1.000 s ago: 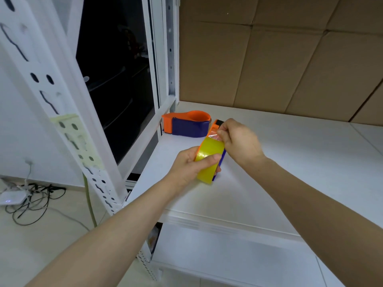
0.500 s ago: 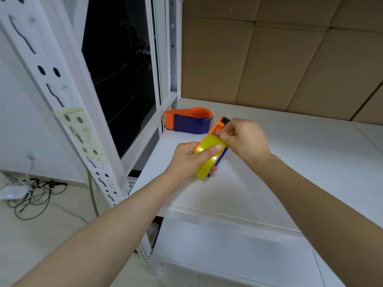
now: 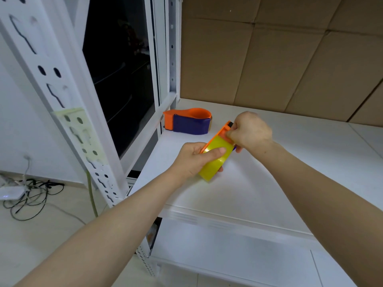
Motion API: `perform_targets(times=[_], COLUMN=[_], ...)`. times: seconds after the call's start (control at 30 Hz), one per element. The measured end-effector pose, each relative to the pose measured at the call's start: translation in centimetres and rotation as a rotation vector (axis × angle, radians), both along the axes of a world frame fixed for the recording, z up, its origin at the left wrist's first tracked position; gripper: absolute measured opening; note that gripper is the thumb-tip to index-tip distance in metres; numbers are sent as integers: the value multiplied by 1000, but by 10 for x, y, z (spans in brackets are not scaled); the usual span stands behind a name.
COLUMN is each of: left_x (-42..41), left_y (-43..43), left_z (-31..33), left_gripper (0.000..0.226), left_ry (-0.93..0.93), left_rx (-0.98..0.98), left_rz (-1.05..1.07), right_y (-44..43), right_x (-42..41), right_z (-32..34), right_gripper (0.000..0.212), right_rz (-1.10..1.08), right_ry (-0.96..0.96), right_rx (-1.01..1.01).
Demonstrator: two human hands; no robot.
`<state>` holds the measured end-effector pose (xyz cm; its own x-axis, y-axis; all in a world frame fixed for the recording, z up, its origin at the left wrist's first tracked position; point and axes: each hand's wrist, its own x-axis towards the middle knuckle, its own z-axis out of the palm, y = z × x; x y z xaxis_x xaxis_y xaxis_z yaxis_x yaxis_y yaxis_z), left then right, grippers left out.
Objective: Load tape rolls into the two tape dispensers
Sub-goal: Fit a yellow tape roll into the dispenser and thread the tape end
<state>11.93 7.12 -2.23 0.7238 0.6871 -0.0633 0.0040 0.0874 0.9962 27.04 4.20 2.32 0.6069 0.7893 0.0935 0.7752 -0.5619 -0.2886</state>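
While our left hand (image 3: 191, 160) wrapped around the yellow tape roll (image 3: 216, 160), most of the orange and blue tape dispenser (image 3: 219, 136) under it stayed hidden. We could only see its orange side edge, its dark tip near the top, and a small blue bit by our right thumb. Our thumb lay flat across the roll and our other fingers curled under it, out of sight. Our right hand (image 3: 250, 131) was closed tight, pinching at the top end of the dispenser. We could not tell if it pinched the loose end of the tape or just the orange plastic, since our knuckles covered that spot.

We held both things up above the white shelf (image 3: 269, 183), not touching it. A second tape dispenser (image 3: 189, 122), also orange and blue, sat on the shelf near the back left corner, close to the white post (image 3: 172, 48). It was well apart from our hands. We could not see if it had tape inside.

To the right the shelf was wide and bare, running up to the brown cardboard wall (image 3: 279, 59). Its front edge was just below our arms. On the floor at the far left lay a tangle of black cables (image 3: 31, 193), partly cut off.
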Motion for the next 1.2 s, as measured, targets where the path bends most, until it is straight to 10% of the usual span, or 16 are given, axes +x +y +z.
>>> perform_targets(times=[0.33, 0.5, 1.2], left_x=[11, 8, 24], left_y=[-3, 1, -2], left_z=[4, 8, 10], left_gripper=[31, 6, 41], left_ry=[81, 94, 116], left_rx=[15, -8, 81], left_rz=[8, -105, 21], right_y=[-3, -9, -8], right_x=[13, 27, 34], right_z=[25, 36, 6], right_gripper=[21, 16, 13], right_rz=[-17, -12, -93], right_ry=[177, 388, 85], right_rx=[-189, -190, -68])
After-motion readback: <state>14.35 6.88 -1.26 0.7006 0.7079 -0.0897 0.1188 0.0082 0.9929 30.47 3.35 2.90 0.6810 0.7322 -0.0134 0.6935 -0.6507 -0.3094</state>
